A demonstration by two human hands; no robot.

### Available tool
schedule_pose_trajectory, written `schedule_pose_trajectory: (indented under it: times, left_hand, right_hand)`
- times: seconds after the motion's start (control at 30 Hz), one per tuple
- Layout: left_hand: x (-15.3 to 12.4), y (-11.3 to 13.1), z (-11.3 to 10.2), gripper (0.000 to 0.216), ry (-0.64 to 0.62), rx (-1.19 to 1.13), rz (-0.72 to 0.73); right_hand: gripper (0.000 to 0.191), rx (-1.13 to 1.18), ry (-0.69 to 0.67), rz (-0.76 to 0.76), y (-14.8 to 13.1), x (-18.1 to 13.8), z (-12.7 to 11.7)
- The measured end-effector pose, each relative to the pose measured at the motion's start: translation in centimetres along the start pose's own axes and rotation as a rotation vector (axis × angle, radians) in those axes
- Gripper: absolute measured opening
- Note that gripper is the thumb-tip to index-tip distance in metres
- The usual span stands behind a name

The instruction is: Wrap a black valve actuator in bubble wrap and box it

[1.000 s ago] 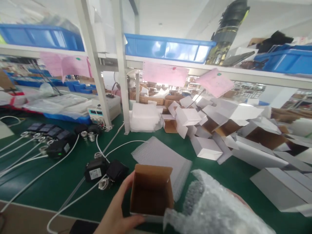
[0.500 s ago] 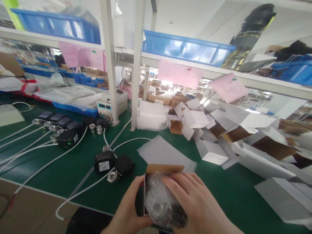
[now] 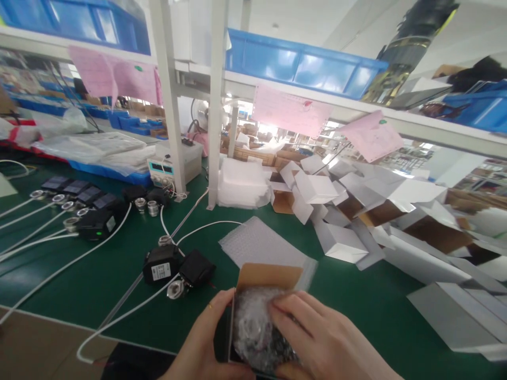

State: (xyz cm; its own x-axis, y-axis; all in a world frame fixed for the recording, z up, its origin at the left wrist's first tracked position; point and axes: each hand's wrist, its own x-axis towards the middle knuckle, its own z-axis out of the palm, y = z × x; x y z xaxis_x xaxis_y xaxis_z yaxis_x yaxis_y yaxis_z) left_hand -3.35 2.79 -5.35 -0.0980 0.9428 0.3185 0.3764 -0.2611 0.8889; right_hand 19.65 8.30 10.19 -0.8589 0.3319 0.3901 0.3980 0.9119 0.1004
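Broadly, a green, smooth-matted counter (image 3: 356, 311) fills the view beneath a white metal shelf frame (image 3: 216, 105) that carries glossy blue plastic bins (image 3: 301, 66) and hanging pink paper sheets (image 3: 291, 111). To the right sprawls a heap of white folded cartons (image 3: 376, 211), angular and flat-sided, some showing brown cardboard insides. A flat sheet of dimpled bubble wrap (image 3: 257, 243) lies near the middle of the counter. On the left, boxy black valve units (image 3: 174, 266) with round metal fittings trail white cables (image 3: 59, 269).

At the near edge, a small open box (image 3: 269, 277) with a brown cardboard flap stands on the counter. The left hand (image 3: 206, 348) grips its left wall, fingers curled against the side. The right hand (image 3: 325, 343) lies on top of a crinkled, clear bubble-wrapped bundle (image 3: 253, 332) that sits inside the box, fingers spread flat and pressing on it, not closed around it.

Compared with half a second earlier, the bundle sits a little lower in the box, the right hand has slid towards the right so more wrap shows, and the brown flap stands clearer above it.
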Motion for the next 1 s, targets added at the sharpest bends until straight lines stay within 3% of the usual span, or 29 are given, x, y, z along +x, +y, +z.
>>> schedule_pose_trajectory:
  times: [0.1,0.2,0.4,0.5,0.57,0.6,0.67,0.77,0.83,0.87,1.0]
  left_hand:
    - [0.2,0.2,-0.2,0.107,0.001,0.005,0.014]
    - [0.5,0.7,-0.4,0.104,-0.01,-0.02,0.039]
    - [0.8,1.4,-0.5,0.109,-0.005,0.001,0.047]
    - [1.0,1.5,-0.4,0.111,-0.016,0.001,0.102]
    - [1.0,1.5,-0.6,0.113,-0.019,0.026,0.146]
    - [0.9,1.6,-0.8,0.113,-0.024,0.047,0.17]
    - [0.5,1.8,-1.5,0.105,-0.015,0.105,0.223]
    - [-0.3,2.6,-2.8,0.077,0.034,0.213,0.333]
    - [-0.5,3.4,-3.2,0.061,0.023,0.248,0.434]
    - [-0.5,3.7,-3.2,0.055,0.003,0.245,0.478]
    - [0.7,4.5,-2.2,0.034,-0.054,0.22,0.545]
  right_hand:
    - [0.044,-0.097,-0.018,-0.064,-0.4,0.7,1.0]
    - [0.039,-0.121,-0.117,-0.108,-0.3,1.2,1.2]
    - [0.01,-0.094,-0.565,-0.168,-0.6,3.0,1.2]
    - [0.007,-0.07,-0.665,-0.163,-0.9,3.9,1.6]
    - [0.008,0.01,-0.567,-0.129,-0.6,3.5,1.4]
    - [0.008,0.095,-0.452,-0.093,-0.3,3.1,1.1]
    - [0.01,0.339,-0.14,-0.005,0.4,1.5,0.4]
    - [0.021,0.583,0.373,0.207,1.7,-1.4,0.4]
    - [0.013,0.723,0.564,0.442,2.5,-3.1,1.8]
    - [0.006,0.868,0.583,0.563,2.7,-3.7,3.0]
    - [0.054,1.698,0.283,0.779,2.4,-4.4,8.4]
